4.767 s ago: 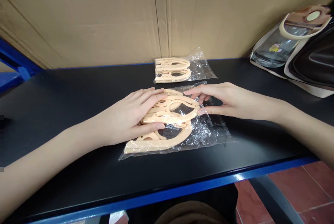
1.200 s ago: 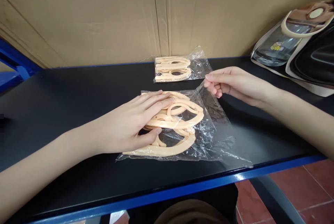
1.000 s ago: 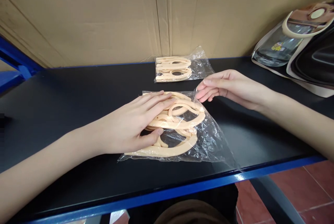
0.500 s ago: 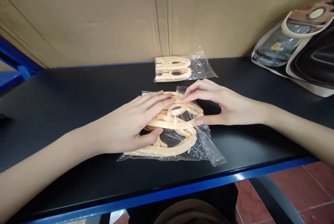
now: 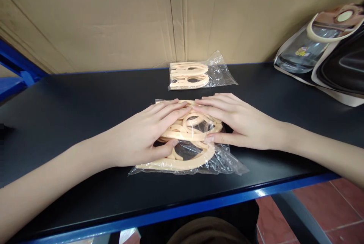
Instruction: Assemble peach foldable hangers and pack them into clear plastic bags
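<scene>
A clear plastic bag (image 5: pixel 233 160) of cream folding hangers (image 5: pixel 196 158) lies on the black tabletop in front of me. Flat on its left side rests my left hand (image 5: pixel 145 130), fingers stretched over the upper hangers and thumb apart, lower down. From the right, my right hand (image 5: pixel 241 121) lies over the bag's upper right part with fingers extended. Its thumb touches the plastic near the middle hanger. The fingertips of both hands nearly meet at the top of the bag, and they hide part of the hangers.
Farther back lies a second clear bag of cream hangers (image 5: pixel 189 70). A water bottle (image 5: pixel 307 52) leans by a black bag (image 5: pixel 344 64) at the back right. Cardboard (image 5: pixel 113 20) stands behind the tabletop (image 5: pixel 71 96), which has a blue front edge (image 5: pixel 182 211).
My right hand has flattened onto the bag, its fingers straightened from a bent pose, and the thumb has moved slightly left. The raised plastic at the top is now pressed down. My left hand stays put.
</scene>
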`<state>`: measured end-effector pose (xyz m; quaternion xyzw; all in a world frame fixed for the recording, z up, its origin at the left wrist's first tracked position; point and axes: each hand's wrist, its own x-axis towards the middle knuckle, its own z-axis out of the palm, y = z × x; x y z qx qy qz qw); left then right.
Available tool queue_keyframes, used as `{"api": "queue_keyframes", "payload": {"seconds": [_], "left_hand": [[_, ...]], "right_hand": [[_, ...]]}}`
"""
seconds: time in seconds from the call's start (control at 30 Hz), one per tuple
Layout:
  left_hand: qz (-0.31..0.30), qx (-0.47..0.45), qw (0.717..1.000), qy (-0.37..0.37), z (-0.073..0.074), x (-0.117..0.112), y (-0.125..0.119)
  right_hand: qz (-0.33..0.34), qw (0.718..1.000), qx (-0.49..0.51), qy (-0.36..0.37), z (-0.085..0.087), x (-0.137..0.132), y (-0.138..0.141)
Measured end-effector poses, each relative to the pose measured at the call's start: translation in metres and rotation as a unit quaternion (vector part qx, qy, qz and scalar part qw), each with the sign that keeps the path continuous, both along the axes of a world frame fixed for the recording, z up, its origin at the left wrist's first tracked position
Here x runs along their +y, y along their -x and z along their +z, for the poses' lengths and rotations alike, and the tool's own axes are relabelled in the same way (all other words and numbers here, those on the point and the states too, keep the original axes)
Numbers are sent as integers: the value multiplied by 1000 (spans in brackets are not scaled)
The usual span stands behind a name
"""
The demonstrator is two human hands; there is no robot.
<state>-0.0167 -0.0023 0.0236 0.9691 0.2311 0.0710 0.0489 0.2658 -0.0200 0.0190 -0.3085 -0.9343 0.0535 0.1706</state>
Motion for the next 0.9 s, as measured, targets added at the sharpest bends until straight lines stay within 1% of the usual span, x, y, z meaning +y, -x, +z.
{"api": "queue_keyframes", "payload": {"seconds": [0.2, 0.33, 0.57, 0.77, 0.9], "left_hand": [[7, -2, 1000, 5, -1, 0, -1], [5, 3, 1000, 6, -1, 0, -1], [10, 5, 1000, 9, 0, 0, 0], [10, 5, 1000, 10, 0, 0, 0], [10, 2, 1000, 5, -1, 0, 1]], "right_hand": [[0, 999, -26, -28, -2, -7, 5], [12, 999, -35, -29, -2, -7, 4], [16, 999, -31, 18, -4, -6, 1], [38, 997, -29, 60, 0, -5, -3], [53, 996, -7, 67, 3, -3, -4]]}}
